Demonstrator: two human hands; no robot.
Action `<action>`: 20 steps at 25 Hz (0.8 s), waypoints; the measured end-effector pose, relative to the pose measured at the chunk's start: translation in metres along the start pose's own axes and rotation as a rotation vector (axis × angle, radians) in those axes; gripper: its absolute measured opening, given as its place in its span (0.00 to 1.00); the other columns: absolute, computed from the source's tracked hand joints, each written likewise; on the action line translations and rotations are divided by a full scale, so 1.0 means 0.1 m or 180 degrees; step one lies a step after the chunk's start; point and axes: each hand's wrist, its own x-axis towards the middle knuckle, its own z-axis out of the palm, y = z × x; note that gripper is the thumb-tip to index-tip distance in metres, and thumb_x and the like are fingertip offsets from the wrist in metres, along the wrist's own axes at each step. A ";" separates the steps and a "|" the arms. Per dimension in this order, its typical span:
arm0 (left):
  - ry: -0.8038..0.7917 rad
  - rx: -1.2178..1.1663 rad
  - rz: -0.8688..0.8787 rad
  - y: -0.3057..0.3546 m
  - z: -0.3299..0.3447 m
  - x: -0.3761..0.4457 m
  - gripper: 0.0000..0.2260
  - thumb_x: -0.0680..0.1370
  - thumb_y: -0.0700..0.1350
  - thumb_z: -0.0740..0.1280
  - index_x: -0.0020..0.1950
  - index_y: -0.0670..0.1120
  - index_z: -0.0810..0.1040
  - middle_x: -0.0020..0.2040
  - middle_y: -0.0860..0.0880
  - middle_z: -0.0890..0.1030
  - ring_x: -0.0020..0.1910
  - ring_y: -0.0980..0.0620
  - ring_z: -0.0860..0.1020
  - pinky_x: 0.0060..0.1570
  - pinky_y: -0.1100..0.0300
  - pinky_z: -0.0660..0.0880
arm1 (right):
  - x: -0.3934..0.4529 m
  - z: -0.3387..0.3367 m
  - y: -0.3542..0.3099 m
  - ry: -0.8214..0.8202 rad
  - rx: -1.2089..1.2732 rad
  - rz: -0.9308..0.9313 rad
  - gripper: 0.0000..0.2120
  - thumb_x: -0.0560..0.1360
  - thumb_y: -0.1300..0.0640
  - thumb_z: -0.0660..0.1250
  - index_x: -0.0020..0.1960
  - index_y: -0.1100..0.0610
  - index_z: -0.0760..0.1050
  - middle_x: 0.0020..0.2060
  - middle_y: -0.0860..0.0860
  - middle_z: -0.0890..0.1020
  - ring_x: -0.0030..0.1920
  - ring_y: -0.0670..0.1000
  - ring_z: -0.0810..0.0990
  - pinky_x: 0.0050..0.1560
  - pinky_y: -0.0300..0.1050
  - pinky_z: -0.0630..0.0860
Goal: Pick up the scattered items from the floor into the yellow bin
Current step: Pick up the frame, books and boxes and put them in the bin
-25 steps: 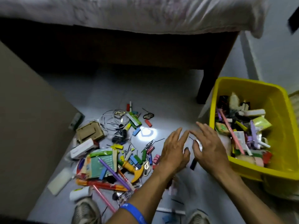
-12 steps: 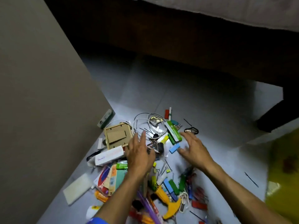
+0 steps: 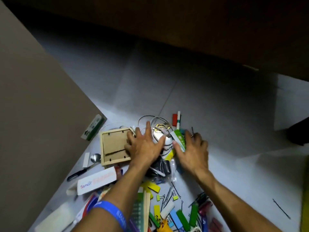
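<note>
Scattered items [image 3: 160, 198] are spread over the grey tiled floor [image 3: 217, 106] in a loose heap, and both hands are laid over its far end. The yellow bin [image 3: 305, 195] is seen only as a blurred yellow strip at the right edge of the view, well apart from the heap.

The left hand [image 3: 145, 146] is held palm down with its fingers spread and nearly straight — nothing is gripped. Its fingers lie across the right edge of a wooden frame [image 3: 113, 146] and reach the coiled white cable [image 3: 155, 121] beyond it. A blue wristband [image 3: 112, 213] is worn on that forearm.

The right hand [image 3: 192, 148] is lowered just beside the left, fingers loosely bent, with its thumb set against a green-and-white packet [image 3: 179, 138]. Whether the packet is actually pinched cannot be told, as the hand is blurred.

A red block [image 3: 174, 119] and a white marker [image 3: 178, 120] lie side by side just past the cable. Near the frame's left side a spoon [image 3: 95, 157] and a black-handled knife [image 3: 76, 174] are seen, and a white printed box [image 3: 97, 180] rests below the frame. Closer to the camera, green, blue and yellow flat tags [image 3: 182, 218], yellow binder clips [image 3: 175, 197] and black hairpins [image 3: 175, 190] are strewn — one hairpin [image 3: 280, 209] lies alone toward the bin. A green-and-white box [image 3: 93, 127] leans at the foot of a brown panel [image 3: 33, 114] on the left.
</note>
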 end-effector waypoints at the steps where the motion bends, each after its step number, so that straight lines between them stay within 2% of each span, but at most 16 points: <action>1: 0.0095 0.0316 0.0258 0.07 0.10 -0.07 0.35 0.75 0.72 0.47 0.79 0.60 0.45 0.79 0.41 0.54 0.76 0.36 0.50 0.68 0.37 0.55 | -0.07 0.07 -0.09 0.0002 0.0039 -0.0033 0.32 0.76 0.32 0.50 0.75 0.47 0.56 0.70 0.57 0.63 0.64 0.63 0.66 0.59 0.57 0.72; 3: 0.0070 0.0441 0.0658 0.17 0.30 -0.20 0.31 0.80 0.65 0.46 0.80 0.54 0.46 0.79 0.37 0.52 0.78 0.37 0.47 0.73 0.40 0.49 | -0.13 0.14 -0.15 0.0013 0.0188 -0.0014 0.28 0.79 0.38 0.51 0.76 0.49 0.56 0.71 0.57 0.63 0.63 0.62 0.67 0.61 0.56 0.70; 6: -0.0139 -0.0645 0.0668 0.19 0.46 -0.31 0.29 0.81 0.60 0.52 0.80 0.55 0.46 0.81 0.43 0.43 0.78 0.43 0.37 0.76 0.48 0.41 | -0.10 0.10 -0.10 -0.0134 0.0502 0.0005 0.24 0.82 0.44 0.51 0.76 0.49 0.60 0.71 0.57 0.65 0.64 0.62 0.67 0.66 0.53 0.64; 9: -0.0138 -0.1883 0.0132 0.20 0.50 -0.40 0.29 0.81 0.59 0.57 0.78 0.63 0.48 0.81 0.47 0.47 0.79 0.47 0.45 0.77 0.48 0.47 | -0.16 0.10 -0.24 -0.0505 0.1712 0.0228 0.21 0.83 0.48 0.51 0.76 0.46 0.63 0.72 0.53 0.67 0.69 0.58 0.67 0.72 0.51 0.62; 11: -0.0248 -0.2465 -0.0256 0.22 0.53 -0.49 0.25 0.82 0.54 0.59 0.77 0.63 0.55 0.79 0.45 0.59 0.77 0.45 0.58 0.75 0.46 0.57 | -0.29 0.13 -0.41 -0.0796 0.2798 0.0509 0.19 0.84 0.53 0.52 0.74 0.48 0.66 0.72 0.51 0.70 0.70 0.51 0.69 0.73 0.47 0.63; 13: -0.0278 -0.3343 -0.0477 0.22 0.49 -0.56 0.17 0.82 0.49 0.59 0.71 0.59 0.69 0.72 0.47 0.71 0.69 0.48 0.70 0.69 0.51 0.67 | -0.42 0.14 -0.46 -0.0974 0.3354 0.0701 0.18 0.84 0.55 0.53 0.73 0.50 0.67 0.71 0.50 0.73 0.68 0.48 0.71 0.66 0.39 0.67; 14: -0.0337 -0.3673 -0.0559 0.22 0.47 -0.58 0.12 0.83 0.49 0.59 0.64 0.61 0.74 0.68 0.49 0.75 0.66 0.50 0.74 0.66 0.53 0.70 | -0.49 0.13 -0.44 -0.1009 0.3520 0.0779 0.18 0.84 0.55 0.54 0.73 0.50 0.67 0.70 0.50 0.73 0.68 0.48 0.72 0.61 0.36 0.69; 16: -0.0445 -0.3877 -0.0556 0.22 0.41 -0.68 0.10 0.83 0.51 0.59 0.51 0.65 0.77 0.58 0.54 0.80 0.59 0.53 0.78 0.57 0.58 0.74 | -0.64 0.06 -0.37 -0.1020 0.3769 0.0866 0.18 0.84 0.54 0.54 0.73 0.48 0.68 0.67 0.49 0.76 0.67 0.48 0.74 0.51 0.33 0.72; 17: -0.0465 -0.3945 -0.0533 0.23 0.40 -0.77 0.10 0.82 0.52 0.59 0.49 0.66 0.77 0.54 0.56 0.81 0.56 0.54 0.79 0.53 0.60 0.75 | -0.71 0.02 -0.34 -0.1003 0.3832 0.0847 0.17 0.84 0.54 0.54 0.71 0.47 0.70 0.65 0.47 0.78 0.65 0.46 0.75 0.49 0.32 0.73; 18: -0.0450 -0.3996 -0.0485 0.26 0.38 -0.87 0.09 0.81 0.54 0.60 0.48 0.66 0.78 0.52 0.58 0.82 0.55 0.55 0.80 0.51 0.60 0.75 | -0.78 -0.05 -0.30 -0.0960 0.3853 0.0803 0.16 0.84 0.54 0.54 0.68 0.45 0.72 0.61 0.44 0.80 0.62 0.44 0.77 0.46 0.31 0.75; 20: -0.0343 -0.3998 -0.0327 0.37 0.29 -1.08 0.06 0.77 0.56 0.61 0.49 0.65 0.78 0.52 0.54 0.83 0.56 0.51 0.81 0.56 0.53 0.77 | -0.95 -0.26 -0.25 -0.0806 0.3908 0.0696 0.14 0.84 0.54 0.55 0.61 0.41 0.76 0.53 0.39 0.84 0.55 0.37 0.80 0.41 0.28 0.76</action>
